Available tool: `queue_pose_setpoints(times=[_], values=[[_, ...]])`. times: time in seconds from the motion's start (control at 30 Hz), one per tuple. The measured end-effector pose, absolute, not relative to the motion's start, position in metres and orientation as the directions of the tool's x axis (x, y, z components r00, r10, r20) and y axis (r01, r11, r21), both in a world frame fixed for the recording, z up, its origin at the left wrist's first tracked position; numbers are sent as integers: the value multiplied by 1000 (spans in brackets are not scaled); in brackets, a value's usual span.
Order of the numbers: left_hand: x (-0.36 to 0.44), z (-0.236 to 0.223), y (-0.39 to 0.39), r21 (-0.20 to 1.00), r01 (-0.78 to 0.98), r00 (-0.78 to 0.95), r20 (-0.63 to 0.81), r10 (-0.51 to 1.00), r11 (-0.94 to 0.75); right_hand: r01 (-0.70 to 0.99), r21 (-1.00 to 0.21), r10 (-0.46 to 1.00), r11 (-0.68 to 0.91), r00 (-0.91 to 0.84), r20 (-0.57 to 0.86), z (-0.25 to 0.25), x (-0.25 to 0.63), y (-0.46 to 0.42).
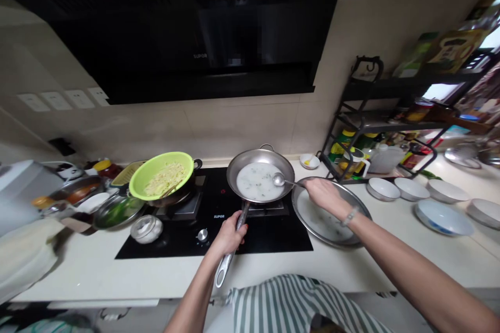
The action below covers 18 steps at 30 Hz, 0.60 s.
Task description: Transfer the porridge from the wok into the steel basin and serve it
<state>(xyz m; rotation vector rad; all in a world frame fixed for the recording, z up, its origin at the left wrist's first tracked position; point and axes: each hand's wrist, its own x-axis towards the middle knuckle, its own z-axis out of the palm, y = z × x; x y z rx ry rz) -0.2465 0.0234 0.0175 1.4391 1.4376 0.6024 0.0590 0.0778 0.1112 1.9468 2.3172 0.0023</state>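
Left hand [229, 234] was wrapped round wok handle [228, 258]; wok [286, 165] with milky liquid [253, 182] lay beyond those fingers. Right hand [323, 196] gripped ladle [278, 179], fingers curled, bowl leftward of them. Wide pan [360, 208] sat beneath right hand. Twist of left grip could have slopped liquid over rim; tilted ladle, dripped between vessels.

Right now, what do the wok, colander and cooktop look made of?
Wok: bare metal, likely steel; grey sheen on the wall.
Colander: probably plastic; uniform lime green, smooth rim.
Cooktop: likely glass, glossy black; flat, reflective surface.
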Motion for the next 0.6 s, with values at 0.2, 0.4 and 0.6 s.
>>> queue_pose_setpoints(times=[0.2,0.4,0.6], values=[[-246,16,24,882,431,168,-286,944,191,978,-12,965,206,-206,-164,108,32,105],[-245,15,23,893,403,163,-287,944,202,971,-153,953,185,-215,-212,104,43,110],[-246,14,23,886,410,154,-300,941,216,954,-274,963,121,-180,-201,111,53,98]])
